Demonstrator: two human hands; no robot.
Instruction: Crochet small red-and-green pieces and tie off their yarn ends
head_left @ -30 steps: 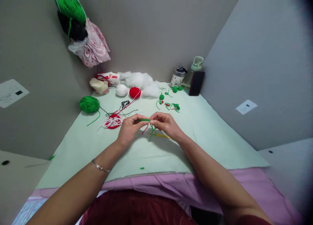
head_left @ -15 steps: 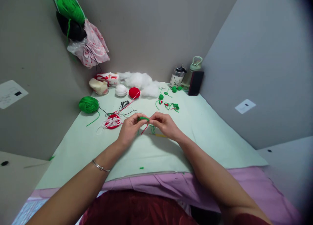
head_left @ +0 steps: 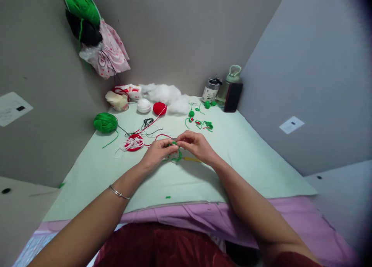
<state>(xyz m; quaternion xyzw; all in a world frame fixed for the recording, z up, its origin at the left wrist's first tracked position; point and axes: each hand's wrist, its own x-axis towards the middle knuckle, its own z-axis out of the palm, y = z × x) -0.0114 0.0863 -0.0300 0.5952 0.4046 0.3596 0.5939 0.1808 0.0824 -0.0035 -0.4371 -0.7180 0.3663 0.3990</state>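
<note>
Over the middle of the table, my left hand (head_left: 158, 152) and my right hand (head_left: 194, 146) meet at the fingertips, both pinched. Between them is a small piece of green yarn work (head_left: 174, 143), mostly covered by the fingers. Green strands (head_left: 178, 155) hang below it, with a bit of red among them. A red strand (head_left: 163, 135) loops behind my left fingers. Just under my right hand lies a thin yellow-handled tool (head_left: 192, 159), perhaps a crochet hook; its tip is hard to see. A flattened bundle of red and white yarn (head_left: 134, 142) lies left of my left hand.
Green (head_left: 105, 122), white (head_left: 143, 105) and red yarn balls (head_left: 159, 108) stand at the left and back, near white stuffing (head_left: 165, 93). Small green and red pieces (head_left: 198, 123) lie back right, before a bottle (head_left: 232, 79) and a phone (head_left: 233, 97). Bags (head_left: 112, 50) hang on the wall.
My left hand has turned and dropped slightly, its fingers now flatter over the green piece. The red strand now loops behind the hands, and the hanging green strands have shifted left.
</note>
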